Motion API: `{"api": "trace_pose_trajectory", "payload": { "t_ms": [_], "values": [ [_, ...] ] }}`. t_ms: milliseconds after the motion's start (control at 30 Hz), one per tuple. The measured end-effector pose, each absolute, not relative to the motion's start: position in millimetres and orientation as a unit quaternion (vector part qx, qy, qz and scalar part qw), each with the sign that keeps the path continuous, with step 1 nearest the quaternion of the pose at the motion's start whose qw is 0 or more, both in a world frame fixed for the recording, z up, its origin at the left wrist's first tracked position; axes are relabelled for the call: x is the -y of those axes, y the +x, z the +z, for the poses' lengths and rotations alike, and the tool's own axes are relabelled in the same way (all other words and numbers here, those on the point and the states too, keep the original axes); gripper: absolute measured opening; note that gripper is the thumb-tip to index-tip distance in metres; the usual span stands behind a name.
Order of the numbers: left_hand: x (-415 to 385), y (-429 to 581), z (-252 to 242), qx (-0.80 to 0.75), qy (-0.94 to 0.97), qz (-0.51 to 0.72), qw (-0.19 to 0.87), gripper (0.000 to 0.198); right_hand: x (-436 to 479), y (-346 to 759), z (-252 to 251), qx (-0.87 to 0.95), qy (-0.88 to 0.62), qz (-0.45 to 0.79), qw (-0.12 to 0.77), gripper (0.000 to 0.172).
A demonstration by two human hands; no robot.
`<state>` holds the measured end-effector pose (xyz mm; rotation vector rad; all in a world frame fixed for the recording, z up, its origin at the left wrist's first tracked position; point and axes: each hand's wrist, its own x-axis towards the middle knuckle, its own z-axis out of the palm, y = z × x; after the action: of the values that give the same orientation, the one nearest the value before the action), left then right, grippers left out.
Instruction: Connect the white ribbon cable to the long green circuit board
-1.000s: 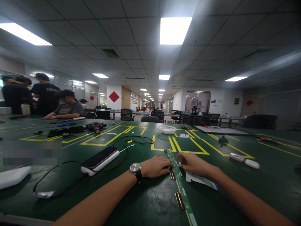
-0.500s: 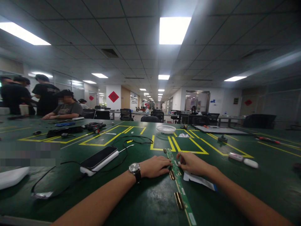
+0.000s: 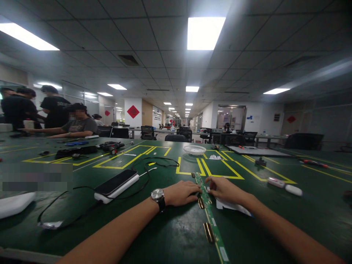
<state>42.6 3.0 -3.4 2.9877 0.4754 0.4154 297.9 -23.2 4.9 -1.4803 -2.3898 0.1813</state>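
Note:
A long, narrow green circuit board [image 3: 213,216] lies on the table, running away from me, with copper-coloured flex tabs along its left edge. My left hand [image 3: 183,193], with a watch at the wrist, rests palm down beside it. Its fingers are stretched out and the tips touch the board's left edge. At the right edge, my right hand [image 3: 224,190] is closed in a pinch on a small white piece [image 3: 208,189], held against the board. A white sheet [image 3: 233,207] lies partly hidden under my right hand and forearm.
Left of my hand lies a phone on a white block [image 3: 117,186] with a black cable. Beyond are a clear round dish [image 3: 194,150] and crumpled white paper [image 3: 215,157]. A white-and-pink object [image 3: 284,186] lies right. A person [image 3: 78,123] sits at the far left.
My right hand has shifted very slightly left at the board's edge, and its forearm covers more of the white sheet. My left hand stays in place. The seated person has stretched an arm out.

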Motion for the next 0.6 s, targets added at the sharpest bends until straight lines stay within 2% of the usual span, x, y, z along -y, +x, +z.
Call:
{"api": "trace_pose_trajectory", "payload": {
  "t_ms": [600],
  "values": [
    [-1.6, 44.8, -1.1, -0.189, 0.971, 0.113, 0.091, 0.036, 18.3, 303.1, 9.4, 0.875, -0.439, 0.092, 0.181, 0.025]
  ]
}}
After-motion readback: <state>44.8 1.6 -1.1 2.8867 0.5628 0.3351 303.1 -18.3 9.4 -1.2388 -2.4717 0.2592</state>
